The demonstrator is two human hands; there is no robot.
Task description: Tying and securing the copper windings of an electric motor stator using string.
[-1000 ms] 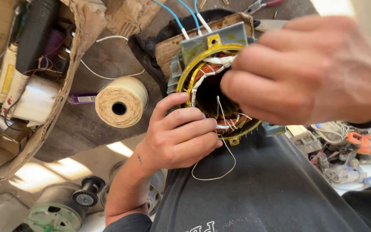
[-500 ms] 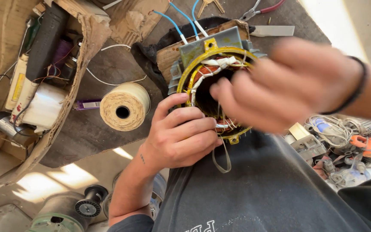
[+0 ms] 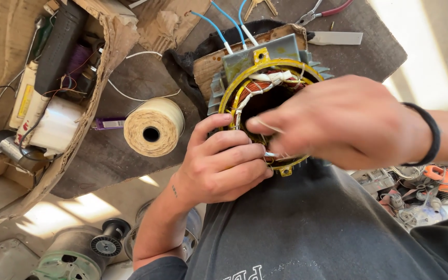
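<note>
A grey finned motor stator (image 3: 265,62) with a yellow rim, copper windings and white lacing rests against my lap. My left hand (image 3: 219,163) grips its lower left edge, fingers curled over the rim. My right hand (image 3: 338,122), with a black band on the wrist, is over the stator's opening and pinches a thin white lacing thread (image 3: 268,126) at the fingertips. Three blue-and-white leads (image 3: 224,28) run up from the stator's top.
A cream spool of twine (image 3: 154,127) lies left of the stator on a dark board (image 3: 115,161). A torn cardboard box (image 3: 42,103) of tools and wire sits far left. Pliers (image 3: 322,13) lie at the top. Motor parts (image 3: 79,249) sit bottom left, orange clutter (image 3: 436,181) at right.
My right hand has drawn away to the right from the stator opening, pulling the thread; the loose loop below the stator is gone. My left hand keeps its grip.
</note>
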